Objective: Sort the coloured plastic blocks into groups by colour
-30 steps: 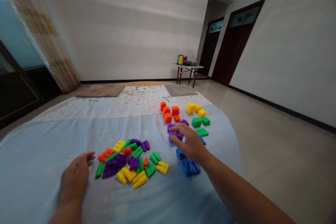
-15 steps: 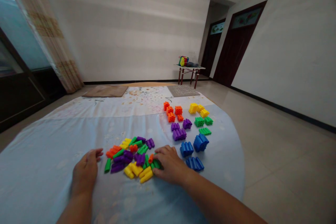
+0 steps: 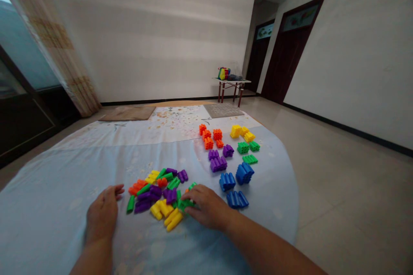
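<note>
A loose pile of plastic building blocks in several colours lies on the cloth between my hands. My right hand (image 3: 206,206) is at the pile's right side, its thumb and fingers closed around a green block (image 3: 184,204), which they partly cover. Yellow blocks (image 3: 173,219) lie just left of the thumb. Purple blocks (image 3: 148,200) fill the pile's middle. My left hand (image 3: 103,212) rests on the cloth left of the pile, fingers loosely stretched, holding nothing. A single green block (image 3: 130,204) and orange blocks (image 3: 137,187) are nearest to it.
Beyond my right hand stand groups sorted by colour: blue blocks (image 3: 238,200), purple blocks (image 3: 218,163), green blocks (image 3: 243,148), orange blocks (image 3: 208,142) and yellow blocks (image 3: 235,131). The table's rounded edge (image 3: 296,197) runs along the right. A small side table (image 3: 232,81) stands by the wall.
My right hand has shifted slightly left and down with the green block. The yellow blocks by its thumb have slid left and turned a little. My left hand stays in place.
</note>
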Motion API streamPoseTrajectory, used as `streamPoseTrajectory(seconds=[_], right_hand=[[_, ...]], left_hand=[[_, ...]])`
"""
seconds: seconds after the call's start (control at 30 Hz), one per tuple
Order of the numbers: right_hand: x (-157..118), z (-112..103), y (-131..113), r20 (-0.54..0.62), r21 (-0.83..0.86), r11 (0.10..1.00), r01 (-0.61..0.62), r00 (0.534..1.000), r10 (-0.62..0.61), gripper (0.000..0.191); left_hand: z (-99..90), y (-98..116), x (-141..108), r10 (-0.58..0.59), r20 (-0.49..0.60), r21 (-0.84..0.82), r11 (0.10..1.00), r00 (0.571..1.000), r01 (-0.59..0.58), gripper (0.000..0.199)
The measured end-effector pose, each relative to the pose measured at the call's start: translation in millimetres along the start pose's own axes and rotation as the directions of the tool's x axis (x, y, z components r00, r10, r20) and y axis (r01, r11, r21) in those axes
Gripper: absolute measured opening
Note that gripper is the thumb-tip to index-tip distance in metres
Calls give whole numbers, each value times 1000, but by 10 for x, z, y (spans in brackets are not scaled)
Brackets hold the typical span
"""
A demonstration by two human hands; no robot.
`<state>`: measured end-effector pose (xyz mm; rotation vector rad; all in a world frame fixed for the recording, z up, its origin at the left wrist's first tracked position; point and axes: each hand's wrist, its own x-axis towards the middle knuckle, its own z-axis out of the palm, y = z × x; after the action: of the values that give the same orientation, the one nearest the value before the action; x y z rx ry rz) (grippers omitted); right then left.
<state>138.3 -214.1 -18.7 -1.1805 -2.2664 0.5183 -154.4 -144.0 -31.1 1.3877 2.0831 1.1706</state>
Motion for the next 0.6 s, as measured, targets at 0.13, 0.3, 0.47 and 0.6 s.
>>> streamPoseTrajectory(seconds=[0.13,0.3,0.47,0.6], right_hand=[[-23,-12,1,46,-1,1000,-21,999,21,23],[-51,-4,-11,23,-114,992,-51,998,53,24],[-58,8,-38,98,-225,973,-49,993,73,41],[-49,-17,-29,100,-212,977,4,995,18,40]], left_hand=[[21,-32,6,-31,-13,-49,998,999,30,47],[47,-42,8,-41,-29,-72,997,999,39,46],[25,16,-7,-50,-27,-51,998,998,48,43],[19,-18,31,-52,0,0,999,999,52,41]])
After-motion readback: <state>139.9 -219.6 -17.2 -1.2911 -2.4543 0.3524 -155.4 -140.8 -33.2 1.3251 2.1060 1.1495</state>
